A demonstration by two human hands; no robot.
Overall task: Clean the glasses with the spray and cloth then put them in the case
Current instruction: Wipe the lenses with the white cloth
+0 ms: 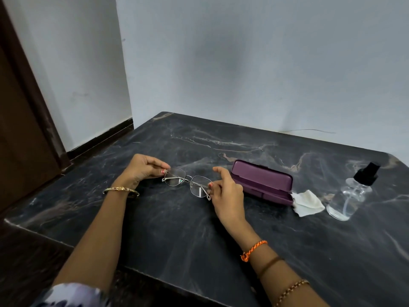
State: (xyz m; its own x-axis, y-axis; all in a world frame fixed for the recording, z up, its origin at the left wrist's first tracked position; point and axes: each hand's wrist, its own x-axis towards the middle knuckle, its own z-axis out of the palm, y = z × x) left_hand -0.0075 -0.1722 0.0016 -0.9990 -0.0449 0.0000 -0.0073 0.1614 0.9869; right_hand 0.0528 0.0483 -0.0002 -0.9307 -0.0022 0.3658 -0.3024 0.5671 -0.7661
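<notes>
Thin metal-framed glasses [188, 181] are held just above the dark marble table [168, 229], lenses facing me. My left hand [143, 168] pinches the frame's left end. My right hand [225, 189] pinches the right end, index finger raised. A purple glasses case [262, 181] lies open just right of my right hand. A crumpled white cloth [308, 202] lies against the case's right end. A clear spray bottle [352, 196] with a black nozzle stands right of the cloth.
White walls close off the back and left of the table. A dark wooden door [20, 129] stands at the far left. The table's left and near edges drop to a dark floor [33, 262].
</notes>
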